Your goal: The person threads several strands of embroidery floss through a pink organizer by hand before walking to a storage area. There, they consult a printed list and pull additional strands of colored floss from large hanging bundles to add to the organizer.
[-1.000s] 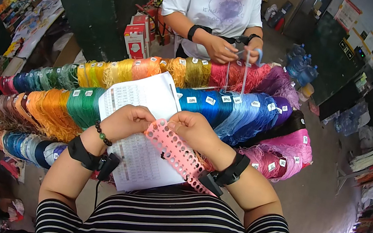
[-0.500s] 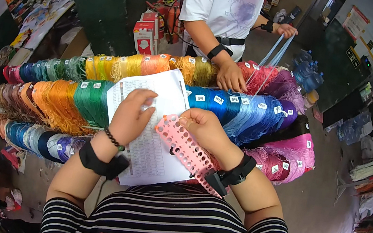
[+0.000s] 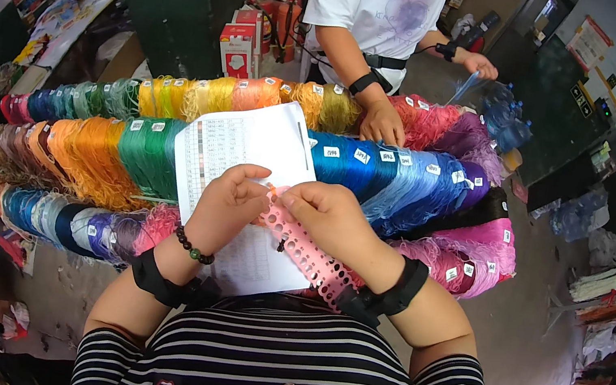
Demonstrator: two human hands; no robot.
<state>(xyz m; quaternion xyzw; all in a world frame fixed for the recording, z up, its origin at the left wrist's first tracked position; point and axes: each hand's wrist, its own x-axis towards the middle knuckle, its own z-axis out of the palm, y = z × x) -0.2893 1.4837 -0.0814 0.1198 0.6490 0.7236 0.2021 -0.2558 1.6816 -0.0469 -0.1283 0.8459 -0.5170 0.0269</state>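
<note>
My right hand (image 3: 335,226) pinches the upper end of a pink strip (image 3: 305,254) punched with rows of round holes. A bit of orange shows at that end. Right beside it, my left hand (image 3: 231,199) has its fingers curled, thumb and fingertips close together at the strip's end; what they hold is too small to make out. Under both hands lie stapled paper sheets (image 3: 270,128) with a printed table and small colour swatches. The papers rest across rows of coloured thread hanks.
Labelled hanks hang in several rows: green thread (image 3: 150,152), orange thread (image 3: 87,158), blue thread (image 3: 333,168) and pink thread (image 3: 471,246). Across the rows, a co-worker (image 3: 372,18) in a white shirt touches the far hanks and holds light blue thread (image 3: 465,87). Water bottles (image 3: 509,125) stand behind.
My left hand has moved right and down to meet the pink strip's end beside my right hand. The co-worker's raised hand, with the light blue thread, has moved slightly right and down.
</note>
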